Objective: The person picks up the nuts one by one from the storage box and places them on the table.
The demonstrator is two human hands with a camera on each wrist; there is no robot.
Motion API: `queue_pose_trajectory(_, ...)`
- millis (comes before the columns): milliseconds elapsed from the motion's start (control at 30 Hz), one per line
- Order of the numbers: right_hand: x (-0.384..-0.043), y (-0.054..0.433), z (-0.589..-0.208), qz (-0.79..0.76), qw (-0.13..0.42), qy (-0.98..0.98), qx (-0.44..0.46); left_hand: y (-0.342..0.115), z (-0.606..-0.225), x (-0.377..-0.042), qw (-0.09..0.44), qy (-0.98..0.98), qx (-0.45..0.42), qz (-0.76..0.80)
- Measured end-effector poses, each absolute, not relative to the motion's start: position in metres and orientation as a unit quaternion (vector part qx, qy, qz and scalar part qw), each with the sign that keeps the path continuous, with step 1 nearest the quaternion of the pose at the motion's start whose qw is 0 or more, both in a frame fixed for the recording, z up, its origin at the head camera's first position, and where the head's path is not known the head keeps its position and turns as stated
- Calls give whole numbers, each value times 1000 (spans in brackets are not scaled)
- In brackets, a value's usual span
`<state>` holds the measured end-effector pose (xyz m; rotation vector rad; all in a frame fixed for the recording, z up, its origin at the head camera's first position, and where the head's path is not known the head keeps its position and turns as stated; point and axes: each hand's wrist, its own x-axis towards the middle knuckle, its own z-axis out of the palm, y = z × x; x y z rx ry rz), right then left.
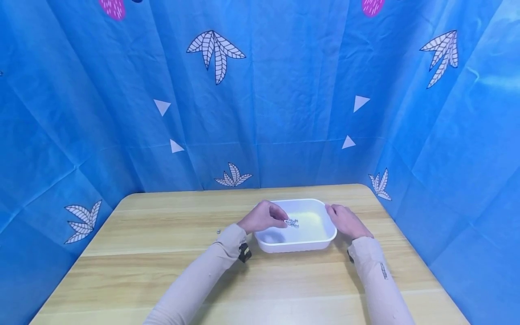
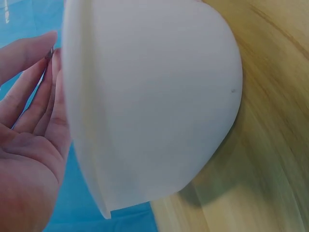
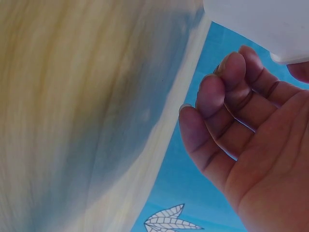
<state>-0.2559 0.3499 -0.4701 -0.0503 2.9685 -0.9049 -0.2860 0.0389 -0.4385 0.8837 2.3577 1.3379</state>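
Observation:
A white rectangular plastic tray (image 1: 277,247) sits on the table, with several small shiny metal pieces (image 1: 294,225) on its floor. Over the tray's left side, my left hand (image 1: 263,217) pinches a tiny metal piece (image 2: 50,52) between thumb and fingertips; its exact kind is too small to tell. At the tray's right wall, my right hand (image 1: 345,220) holds the rim with the thumb over it. In the right wrist view the other fingers (image 3: 210,96) curl loosely outside the wall.
One small metal piece (image 1: 218,231) lies on the wooden table (image 1: 162,253) left of the tray. A blue patterned curtain (image 1: 292,113) hangs behind the table and along both sides. Dark wrist devices (image 1: 244,253) show at the cuffs.

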Motion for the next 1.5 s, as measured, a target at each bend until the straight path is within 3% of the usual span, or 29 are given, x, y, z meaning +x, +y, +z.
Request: queue_pose_trajectory(1500, -254, 349, -469, -293, 29, 956, -14, -23, -428, -295, 121, 812, 259, 509)
